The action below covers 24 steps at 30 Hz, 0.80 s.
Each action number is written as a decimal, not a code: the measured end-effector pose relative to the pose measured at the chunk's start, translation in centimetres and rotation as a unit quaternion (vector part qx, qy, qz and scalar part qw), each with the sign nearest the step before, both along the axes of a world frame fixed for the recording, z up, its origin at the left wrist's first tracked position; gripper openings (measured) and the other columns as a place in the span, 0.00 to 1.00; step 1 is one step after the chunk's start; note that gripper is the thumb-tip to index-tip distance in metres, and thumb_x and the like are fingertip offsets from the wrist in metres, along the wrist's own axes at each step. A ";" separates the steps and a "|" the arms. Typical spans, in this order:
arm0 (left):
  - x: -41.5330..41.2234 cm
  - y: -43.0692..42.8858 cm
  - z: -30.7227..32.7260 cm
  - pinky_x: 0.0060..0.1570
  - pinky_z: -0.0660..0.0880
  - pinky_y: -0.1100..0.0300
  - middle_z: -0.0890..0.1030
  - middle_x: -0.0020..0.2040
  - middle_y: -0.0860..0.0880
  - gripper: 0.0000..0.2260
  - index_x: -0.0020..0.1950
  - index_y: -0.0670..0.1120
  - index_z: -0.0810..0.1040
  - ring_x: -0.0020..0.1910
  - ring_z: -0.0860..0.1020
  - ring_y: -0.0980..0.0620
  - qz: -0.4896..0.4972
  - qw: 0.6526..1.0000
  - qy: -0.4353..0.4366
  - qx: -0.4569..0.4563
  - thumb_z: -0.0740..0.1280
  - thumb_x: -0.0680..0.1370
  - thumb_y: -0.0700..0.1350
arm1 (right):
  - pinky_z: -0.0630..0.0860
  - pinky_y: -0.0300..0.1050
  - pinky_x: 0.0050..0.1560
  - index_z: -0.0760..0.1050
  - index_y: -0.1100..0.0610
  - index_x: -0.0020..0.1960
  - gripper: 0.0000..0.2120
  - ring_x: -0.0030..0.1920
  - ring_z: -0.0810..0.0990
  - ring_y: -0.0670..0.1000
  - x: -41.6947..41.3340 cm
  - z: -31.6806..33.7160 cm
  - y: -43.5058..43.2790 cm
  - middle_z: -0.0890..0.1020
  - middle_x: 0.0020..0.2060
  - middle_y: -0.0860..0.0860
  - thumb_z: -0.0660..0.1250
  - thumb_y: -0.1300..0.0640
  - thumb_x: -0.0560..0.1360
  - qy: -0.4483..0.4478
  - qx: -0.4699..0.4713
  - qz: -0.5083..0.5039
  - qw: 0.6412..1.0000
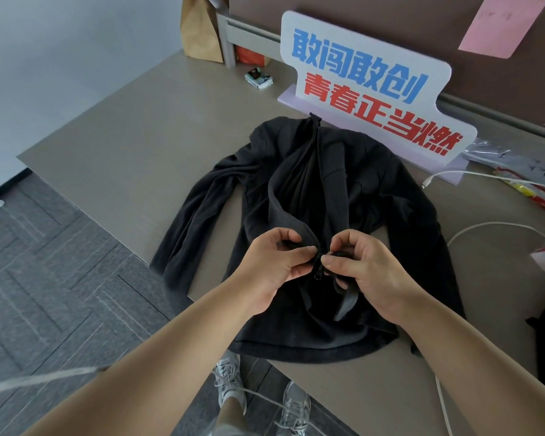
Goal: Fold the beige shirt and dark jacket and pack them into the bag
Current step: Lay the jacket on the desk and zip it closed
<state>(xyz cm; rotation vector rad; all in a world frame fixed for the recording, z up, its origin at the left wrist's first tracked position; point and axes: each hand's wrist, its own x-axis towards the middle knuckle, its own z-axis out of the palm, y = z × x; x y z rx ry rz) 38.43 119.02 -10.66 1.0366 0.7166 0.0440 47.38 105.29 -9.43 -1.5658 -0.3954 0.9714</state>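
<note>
Watcher: Where is the dark jacket lying?

Checker: It is lying front up across the middle of the tabletop, with its collar pointing at the sign by the far edge and its hem reaching the near edge. The beige shirt is not showing.

Watcher: And the hands?

Checker: The left hand and right hand are meeting low on the front. The fingers of each are pinching a front edge right at the zipper slider. I am guessing they are seating the zipper.

Watcher: What is threatening to go wrong?

Checker: Loose cloth is bunching beside the slider, so a crooked pull risks jamming it in the teeth. With the hem sitting at the near edge, a tug toward the body could be dragging the jacket off. The white cable is lying near the sleeve on the right and could be getting folded in.
</note>
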 end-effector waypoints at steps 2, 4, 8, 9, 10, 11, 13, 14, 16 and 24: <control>-0.1 0.0 0.1 0.44 0.80 0.59 0.78 0.37 0.47 0.11 0.43 0.44 0.72 0.39 0.82 0.50 -0.009 1.000 -0.002 -0.007 0.70 0.73 0.32 | 0.71 0.39 0.32 0.72 0.57 0.43 0.07 0.32 0.74 0.47 0.0 0.0 -0.1 0.77 0.31 0.50 0.68 0.67 0.74 0.003 0.001 -0.004 1.000; -0.2 0.0 0.2 0.43 0.80 0.59 0.79 0.39 0.45 0.12 0.43 0.45 0.71 0.39 0.82 0.49 -0.027 1.000 -0.004 -0.015 0.70 0.73 0.31 | 0.71 0.40 0.33 0.72 0.57 0.43 0.07 0.31 0.73 0.48 0.1 -0.2 -0.1 0.76 0.31 0.50 0.68 0.67 0.74 0.010 -0.001 -0.021 1.000; -0.5 -0.4 0.5 0.40 0.79 0.60 0.76 0.45 0.40 0.13 0.42 0.46 0.71 0.40 0.81 0.49 -0.059 0.998 -0.008 -0.024 0.70 0.72 0.30 | 0.71 0.41 0.34 0.73 0.57 0.43 0.06 0.29 0.73 0.46 0.7 -0.3 -0.4 0.77 0.28 0.46 0.67 0.66 0.75 0.025 -0.006 -0.036 0.999; -0.5 -0.5 0.6 0.40 0.79 0.60 0.76 0.45 0.40 0.13 0.42 0.46 0.71 0.40 0.81 0.49 -0.063 0.998 -0.006 -0.021 0.70 0.72 0.30 | 0.71 0.41 0.34 0.73 0.57 0.44 0.06 0.29 0.73 0.46 0.7 -0.2 -0.4 0.77 0.28 0.46 0.67 0.66 0.75 0.016 -0.013 -0.032 0.999; -0.5 -0.6 0.7 0.40 0.79 0.61 0.76 0.44 0.40 0.13 0.42 0.46 0.71 0.40 0.81 0.49 -0.068 0.997 -0.006 -0.022 0.70 0.72 0.30 | 0.72 0.41 0.35 0.74 0.57 0.44 0.05 0.29 0.74 0.45 0.7 -0.3 -0.4 0.77 0.28 0.46 0.67 0.66 0.75 0.004 -0.018 -0.033 0.999; -0.5 -0.7 0.7 0.39 0.79 0.61 0.77 0.44 0.41 0.13 0.42 0.46 0.71 0.40 0.81 0.49 -0.069 0.997 -0.008 -0.026 0.70 0.72 0.30 | 0.72 0.41 0.35 0.74 0.57 0.45 0.05 0.30 0.74 0.46 0.7 -0.3 -0.3 0.77 0.29 0.46 0.67 0.66 0.75 -0.006 -0.022 -0.041 0.999; -0.4 -0.9 0.9 0.40 0.79 0.61 0.78 0.42 0.43 0.12 0.42 0.46 0.71 0.39 0.81 0.51 -0.057 0.998 -0.015 -0.039 0.69 0.73 0.30 | 0.73 0.42 0.36 0.76 0.57 0.48 0.04 0.32 0.74 0.47 0.8 -0.3 -0.3 0.79 0.30 0.46 0.67 0.64 0.75 -0.002 -0.021 -0.063 0.998; -0.3 -0.9 0.9 0.40 0.79 0.61 0.79 0.40 0.45 0.11 0.43 0.45 0.71 0.38 0.82 0.52 -0.043 0.998 -0.018 -0.044 0.69 0.74 0.31 | 0.73 0.42 0.37 0.77 0.58 0.49 0.04 0.33 0.75 0.48 1.0 -0.3 -0.3 0.80 0.31 0.46 0.68 0.64 0.75 0.007 -0.018 -0.072 0.997; 0.0 -0.8 1.0 0.40 0.79 0.62 0.80 0.37 0.49 0.07 0.46 0.44 0.73 0.36 0.81 0.54 -0.014 0.999 -0.014 -0.038 0.67 0.76 0.34 | 0.74 0.42 0.40 0.79 0.58 0.51 0.05 0.35 0.76 0.48 1.1 -0.1 -0.4 0.81 0.32 0.48 0.67 0.62 0.76 0.028 -0.009 -0.079 0.996; 0.3 0.0 2.4 0.41 0.80 0.64 0.83 0.35 0.50 0.05 0.49 0.42 0.78 0.38 0.83 0.55 0.012 0.996 -0.013 -0.091 0.68 0.76 0.34 | 0.78 0.38 0.47 0.81 0.56 0.45 0.07 0.41 0.81 0.47 1.0 0.5 -1.3 0.83 0.37 0.52 0.67 0.55 0.71 0.049 0.042 -0.040 0.997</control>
